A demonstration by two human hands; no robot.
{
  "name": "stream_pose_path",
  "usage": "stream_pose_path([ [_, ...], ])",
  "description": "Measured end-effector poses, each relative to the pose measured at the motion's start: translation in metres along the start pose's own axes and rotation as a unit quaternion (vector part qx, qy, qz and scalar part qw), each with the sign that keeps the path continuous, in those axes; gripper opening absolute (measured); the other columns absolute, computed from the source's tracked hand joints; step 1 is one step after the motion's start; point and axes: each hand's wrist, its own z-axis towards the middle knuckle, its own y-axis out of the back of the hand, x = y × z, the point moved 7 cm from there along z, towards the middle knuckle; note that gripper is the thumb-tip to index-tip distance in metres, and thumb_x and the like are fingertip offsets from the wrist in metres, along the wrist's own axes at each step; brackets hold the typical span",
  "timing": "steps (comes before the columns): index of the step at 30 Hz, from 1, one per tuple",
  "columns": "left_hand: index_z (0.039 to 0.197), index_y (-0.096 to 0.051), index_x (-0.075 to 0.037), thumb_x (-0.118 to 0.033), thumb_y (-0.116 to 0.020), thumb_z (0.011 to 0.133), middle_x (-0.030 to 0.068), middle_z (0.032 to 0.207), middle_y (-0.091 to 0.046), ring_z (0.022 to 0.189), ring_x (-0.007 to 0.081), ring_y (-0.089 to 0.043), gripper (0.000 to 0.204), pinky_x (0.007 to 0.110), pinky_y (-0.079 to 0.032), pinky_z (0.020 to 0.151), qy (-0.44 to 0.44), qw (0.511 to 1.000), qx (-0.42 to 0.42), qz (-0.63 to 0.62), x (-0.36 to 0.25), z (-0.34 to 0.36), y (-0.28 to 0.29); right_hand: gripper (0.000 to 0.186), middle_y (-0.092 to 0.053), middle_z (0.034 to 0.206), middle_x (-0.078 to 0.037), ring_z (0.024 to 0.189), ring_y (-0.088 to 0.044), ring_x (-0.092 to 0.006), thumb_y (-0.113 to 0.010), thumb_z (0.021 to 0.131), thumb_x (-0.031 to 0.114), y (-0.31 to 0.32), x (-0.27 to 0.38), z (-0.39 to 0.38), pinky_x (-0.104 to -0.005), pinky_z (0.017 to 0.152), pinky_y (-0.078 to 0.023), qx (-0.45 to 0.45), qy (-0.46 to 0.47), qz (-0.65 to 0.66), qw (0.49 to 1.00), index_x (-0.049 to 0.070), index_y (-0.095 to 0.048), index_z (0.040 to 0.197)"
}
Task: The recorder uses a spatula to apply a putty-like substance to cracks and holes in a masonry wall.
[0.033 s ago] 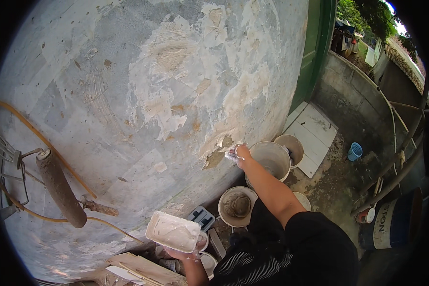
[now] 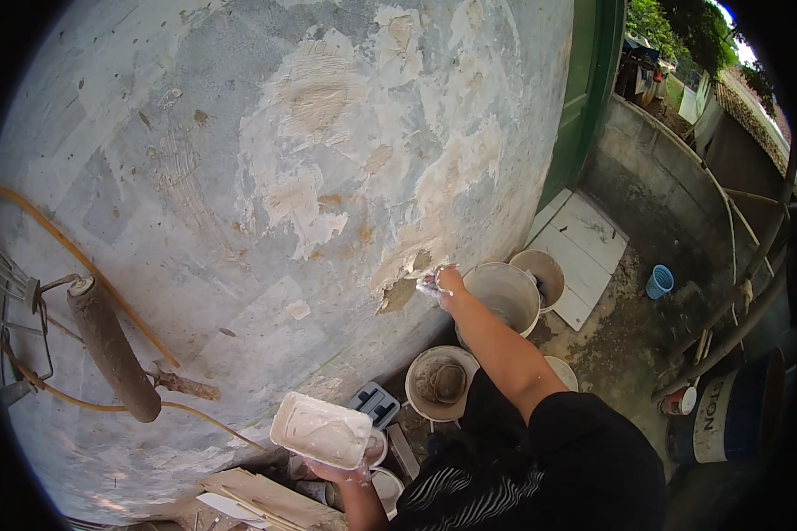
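My left hand (image 2: 352,473) grips a white rectangular tub (image 2: 314,452) from below, near the wall's foot. Pale putty (image 2: 329,432) coats its inside. My right hand (image 2: 443,284) reaches forward to the wall (image 2: 239,292), its fingers closed and smeared with white. Whatever the fingers hold is too small and covered to make out. Just left of them is a broken patch (image 2: 398,296), where the coating has come off and rough grey-brown material shows. Uneven pale filler patches (image 2: 314,97) spread over the wall above.
Pale buckets (image 2: 416,400) stand along the wall below my right arm. A paint roller (image 2: 113,350) and a yellow-brown hose (image 2: 80,257) are at left. White boards (image 2: 568,257), a blue basket (image 2: 659,281) and a dark drum (image 2: 726,411) are at right, near a green door (image 2: 584,97).
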Motion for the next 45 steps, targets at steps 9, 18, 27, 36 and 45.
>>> stream_pose_path([
  [9, 0.132, -0.042, -0.009, -0.047, -0.035, 0.089, 0.012, 0.13, -0.047, 0.113, 0.0368, -0.05, 0.058, 0.053, -0.042, 0.093, -0.017, 0.999, -0.023, 0.043, -0.007, -0.008, 0.006, 0.01, -0.054, 0.085, -0.012, 0.078, -0.059, -0.0288, -0.046, 0.09, 0.012, -0.058, 0.062, -0.02, -0.0468, 0.074, -0.057, 0.072, 0.031, 0.029, 0.997, 0.003, -0.047, 0.093],
  [18, 0.136, -0.035, -0.009, -0.052, -0.035, 0.088, 0.0122, 0.133, -0.042, 0.117, 0.0346, -0.046, 0.064, 0.053, -0.037, 0.097, -0.042, 0.986, 0.039, 0.153, -0.01, -0.001, 0.029, 0.01, -0.052, 0.086, -0.013, 0.078, -0.059, -0.031, -0.043, 0.088, 0.009, -0.012, 0.031, -0.012, -0.0496, 0.074, -0.056, 0.028, 0.0, 0.025, 0.999, 0.003, -0.045, 0.095],
  [27, 0.133, -0.04, -0.009, -0.045, -0.034, 0.091, 0.013, 0.131, -0.046, 0.115, 0.0365, -0.049, 0.056, 0.051, -0.041, 0.095, -0.032, 0.997, -0.065, 0.03, -0.011, -0.012, 0.002, 0.013, -0.053, 0.089, -0.017, 0.084, -0.059, -0.034, -0.044, 0.09, 0.012, -0.053, 0.006, -0.012, -0.0495, 0.077, -0.055, 0.043, -0.046, -0.034, 0.997, 0.001, -0.045, 0.096],
  [36, 0.134, -0.039, -0.009, -0.046, -0.034, 0.091, 0.0139, 0.132, -0.045, 0.115, 0.0372, -0.048, 0.057, 0.053, -0.04, 0.094, -0.002, 0.998, 0.055, 0.028, -0.005, -0.007, -0.004, 0.017, -0.051, 0.088, -0.016, 0.083, -0.057, -0.034, -0.045, 0.089, 0.012, -0.043, 0.034, -0.017, -0.0508, 0.079, -0.054, 0.035, -0.017, 0.033, 0.999, -0.001, -0.046, 0.1],
  [45, 0.135, -0.038, -0.009, -0.046, -0.034, 0.091, 0.0132, 0.133, -0.044, 0.116, 0.037, -0.047, 0.058, 0.053, -0.039, 0.096, -0.043, 0.981, 0.097, 0.163, -0.015, 0.0, 0.022, 0.018, -0.054, 0.091, -0.02, 0.082, -0.059, -0.0342, -0.041, 0.089, 0.008, -0.052, 0.014, 0.007, -0.0482, 0.075, -0.057, 0.024, -0.037, 0.016, 0.999, -0.006, -0.05, 0.098],
])
